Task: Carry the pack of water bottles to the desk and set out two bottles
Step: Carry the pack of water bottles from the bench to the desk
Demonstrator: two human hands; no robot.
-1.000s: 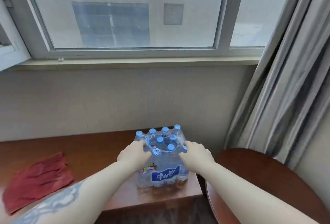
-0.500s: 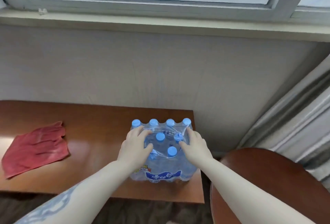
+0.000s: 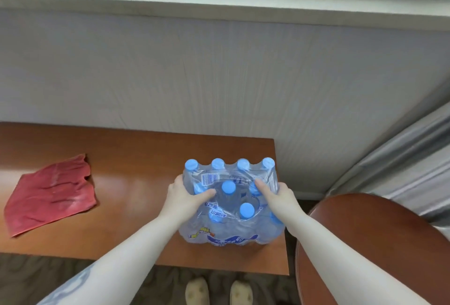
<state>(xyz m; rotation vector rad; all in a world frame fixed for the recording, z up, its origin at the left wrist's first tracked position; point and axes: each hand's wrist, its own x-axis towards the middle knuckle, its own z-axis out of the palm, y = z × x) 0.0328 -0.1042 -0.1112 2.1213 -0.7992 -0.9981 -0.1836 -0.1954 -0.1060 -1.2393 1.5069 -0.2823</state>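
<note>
A shrink-wrapped pack of water bottles [image 3: 231, 229] with blue caps stands on the right end of the brown wooden desk [image 3: 136, 163]. The plastic wrap is torn open on top, and several caps show through the hole. My left hand [image 3: 185, 198] grips the wrap at the pack's left top edge, thumb reaching into the opening. My right hand [image 3: 277, 195] holds the wrap on the right top edge, a finger stretched towards the middle. Both forearms reach in from below.
A crumpled red cloth [image 3: 51, 192] lies on the desk's left part. A round brown tabletop [image 3: 379, 251] sits close to the right of the desk. Grey curtains [image 3: 409, 156] hang at the right. Two slippered feet [image 3: 219, 291] stand below the desk's front edge.
The camera has tilted down, so the window has left the view and my feet show. My hands have spread slightly apart on the pack's top; the pack stays on the desk.
</note>
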